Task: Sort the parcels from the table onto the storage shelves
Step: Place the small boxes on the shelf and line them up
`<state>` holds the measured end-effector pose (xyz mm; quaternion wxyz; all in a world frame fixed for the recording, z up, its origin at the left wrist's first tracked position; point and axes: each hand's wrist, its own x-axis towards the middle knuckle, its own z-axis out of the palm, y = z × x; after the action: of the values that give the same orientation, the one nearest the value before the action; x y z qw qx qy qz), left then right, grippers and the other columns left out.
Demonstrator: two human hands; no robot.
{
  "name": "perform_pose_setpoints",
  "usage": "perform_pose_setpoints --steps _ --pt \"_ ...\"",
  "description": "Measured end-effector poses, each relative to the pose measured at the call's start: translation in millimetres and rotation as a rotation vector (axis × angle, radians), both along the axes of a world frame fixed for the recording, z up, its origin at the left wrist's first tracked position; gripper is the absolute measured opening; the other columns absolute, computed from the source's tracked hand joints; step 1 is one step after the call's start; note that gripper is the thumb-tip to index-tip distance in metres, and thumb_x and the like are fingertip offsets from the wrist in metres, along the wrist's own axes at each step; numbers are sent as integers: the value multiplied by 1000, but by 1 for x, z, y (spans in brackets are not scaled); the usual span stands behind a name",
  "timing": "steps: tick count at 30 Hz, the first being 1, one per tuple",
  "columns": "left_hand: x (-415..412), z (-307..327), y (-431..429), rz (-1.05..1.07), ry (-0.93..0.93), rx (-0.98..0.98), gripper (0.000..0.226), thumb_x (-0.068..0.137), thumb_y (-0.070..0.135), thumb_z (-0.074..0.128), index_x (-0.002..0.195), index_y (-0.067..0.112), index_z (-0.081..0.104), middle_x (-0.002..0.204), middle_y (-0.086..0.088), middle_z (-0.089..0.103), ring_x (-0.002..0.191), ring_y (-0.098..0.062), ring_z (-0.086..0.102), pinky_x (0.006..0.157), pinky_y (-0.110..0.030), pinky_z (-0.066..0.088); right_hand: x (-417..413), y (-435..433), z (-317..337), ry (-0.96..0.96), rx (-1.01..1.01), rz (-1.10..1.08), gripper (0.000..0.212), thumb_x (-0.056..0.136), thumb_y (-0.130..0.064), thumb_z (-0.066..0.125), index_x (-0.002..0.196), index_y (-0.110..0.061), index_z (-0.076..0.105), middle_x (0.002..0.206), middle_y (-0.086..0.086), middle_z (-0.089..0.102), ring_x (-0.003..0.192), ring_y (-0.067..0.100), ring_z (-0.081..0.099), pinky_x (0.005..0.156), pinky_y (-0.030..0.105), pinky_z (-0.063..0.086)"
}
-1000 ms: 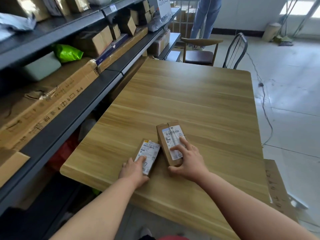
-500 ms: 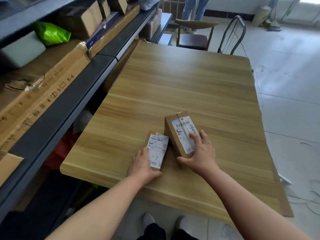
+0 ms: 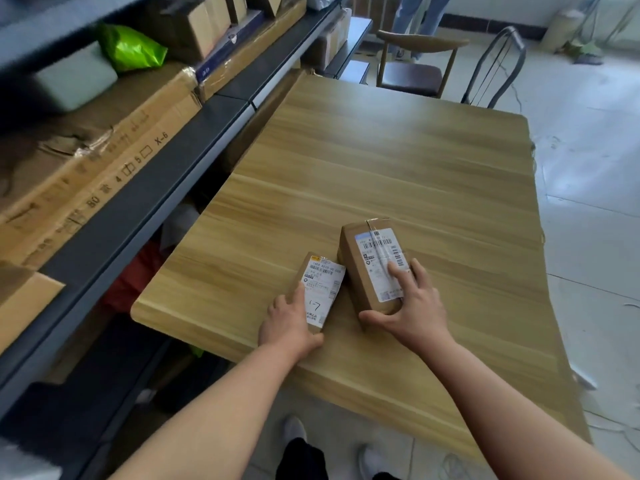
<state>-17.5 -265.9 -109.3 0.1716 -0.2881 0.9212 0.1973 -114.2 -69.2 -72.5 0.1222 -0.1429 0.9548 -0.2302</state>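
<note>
Head view: two parcels lie side by side near the table's (image 3: pixel 398 161) near edge. The left hand (image 3: pixel 291 322) curls round the small parcel's (image 3: pixel 322 285) near end, and the right hand (image 3: pixel 414 308) clasps the big parcel (image 3: pixel 360 271), forefinger on its label (image 3: pixel 379 251). It seems best to firm up both grips, lift straight up with each label facing up, then turn to the shelves (image 3: pixel 145 199) left of the table.

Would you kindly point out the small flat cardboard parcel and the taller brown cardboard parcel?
Small flat cardboard parcel (image 3: pixel 323 289): head view, white label.
Taller brown cardboard parcel (image 3: pixel 353 275): head view, left side face.
</note>
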Motion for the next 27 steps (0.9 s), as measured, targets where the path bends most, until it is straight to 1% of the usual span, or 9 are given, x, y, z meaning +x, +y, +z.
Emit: perform_pose_setpoints --steps 3,6,11,13,15,18,21,24,27 --pt "8 6 12 101 -12 17 110 69 48 75 151 34 4 134 -12 37 125 -30 41 98 -39 41 -1 10 2 -12 -5 86 105 56 -67 76 145 -44 27 159 -5 7 136 29 29 107 37 31" --pt "33 9 30 217 6 55 109 66 43 76 150 38 6 130 -9 38 122 -29 43 94 -38 43 3 21 2 12 -1 210 103 57 -64 75 145 -41 28 158 -3 8 135 29 30 108 38 32" --pt "90 14 52 448 80 71 100 59 45 67 144 45 15 125 -2 42 117 -26 45 90 -36 45 10 23 6 9 -4 418 103 59 -63 73 147 -40 25 158 -2 10 133 28 31 108 39 34" --pt "114 20 60 534 123 49 96 56 46 64 141 48 20 118 0 45 112 -25 46 86 -37 47 16 14 9 -15 -32 487 106 60 -63 72 149 -39 21 158 -2 11 134 29 30 109 39 33" --pt "137 27 67 631 164 20 95 54 45 61 139 53 20 110 1 46 109 -26 48 80 -36 47 27 2 13 -7 -42 591 107 60 -65 70 150 -38 18 158 -2 13 134 29 31 108 39 34" --pt "176 41 78 768 184 -28 97 51 44 62 138 53 21 103 3 44 104 -25 48 73 -34 44 56 -19 21 8 -53 762 105 61 -66 67 150 -38 18 157 -1 14 134 31 30 107 41 33" --pt "226 52 91 939 216 -52 99 49 43 65 139 52 23 107 1 48 107 -26 48 78 -36 49 95 -41 31 10 -88 914 103 62 -64 67 149 -38 19 157 1 15 133 32 30 107 42 35" --pt "283 60 107 1112 228 -79 98 51 43 66 139 52 24 108 1 48 107 -25 49 83 -37 51 145 -60 39 34 -118 1073 100 62 -64 67 148 -37 24 156 1 18 130 31 33 106 39 35" --pt "342 64 127 1271 213 -108 98 53 41 70 141 44 26 108 0 48 106 -23 48 82 -34 49 204 -71 45 36 -138 1232 99 61 -65 67 147 -37 25 156 -1 15 132 28 30 106 41 36"
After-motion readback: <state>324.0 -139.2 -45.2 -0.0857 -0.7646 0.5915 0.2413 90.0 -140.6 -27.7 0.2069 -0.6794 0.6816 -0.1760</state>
